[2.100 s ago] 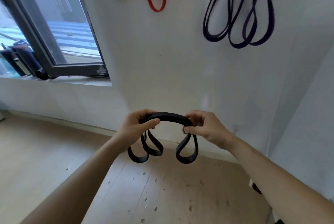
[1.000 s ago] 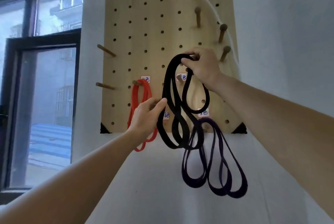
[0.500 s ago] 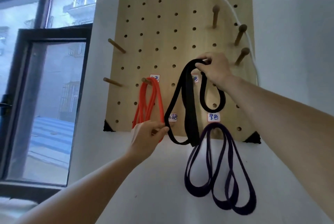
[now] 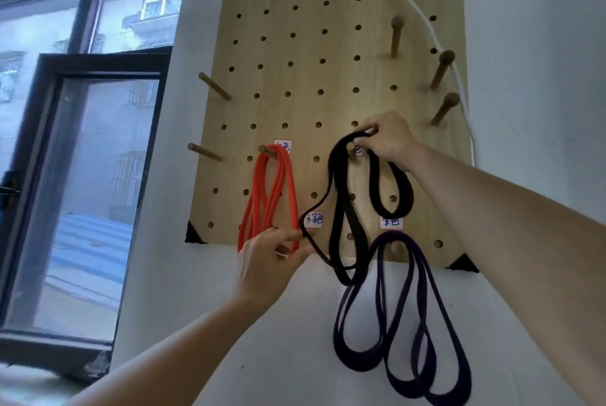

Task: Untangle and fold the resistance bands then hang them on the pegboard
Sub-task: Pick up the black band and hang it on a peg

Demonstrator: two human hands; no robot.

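Nearest, pinching a low strand of the black band (image 4: pixel 335 163) between thumb and fingers of the left hand (image 4: pixel 273 261), at the pegboard's (image 4: pixel 305 77) bottom edge. Farther up, gripping the band's top with the curled right hand (image 4: pixel 385 140), over a mid-board peg (image 4: pixel 351 151). Beyond, hung on the pegboard: orange band (image 4: pixel 282 182) left, purple band (image 4: pixel 357 367) low.

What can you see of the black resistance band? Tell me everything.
The black band is a flat, matte, rubbery-looking strap folded into several uneven loops. Its top arches over a wooden peg on the pegboard, pinched there by the right hand. The left hand pinches one strand lower left, drawing it sideways. Its longest loop hangs across the top of the purple band.
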